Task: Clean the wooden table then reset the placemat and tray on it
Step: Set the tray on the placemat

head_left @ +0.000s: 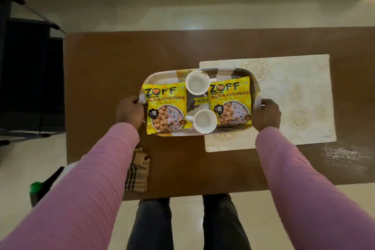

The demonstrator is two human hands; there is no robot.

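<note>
Two pink sleeves [97, 168] are seen reaching forward over the wooden table [101, 67], with dark-trousered legs visible below its near edge. One folded checked cloth [137, 170] is partly hidden beneath the left forearm, lying on the table near that edge. One green-capped bottle [35, 189] is glimpsed at lower left, off the table.

Further in, one patterned tray [162, 76] is gripped at both short ends: the left hand [129, 110] is closed around the left rim, the right hand [266, 114] around the right rim. Whether the tray is resting or lifted cannot be told. Four things are carried in it: two yellow packets of soya chunks [165, 107], laid flat at left and right, and two white cups [205, 121], set between them, one nearer and one farther. Both cups appear empty.

One pale floral placemat [284, 91] is spread on the table's right half; the tray's right portion overlaps its left side. Beyond the table, light floor is shown.
</note>
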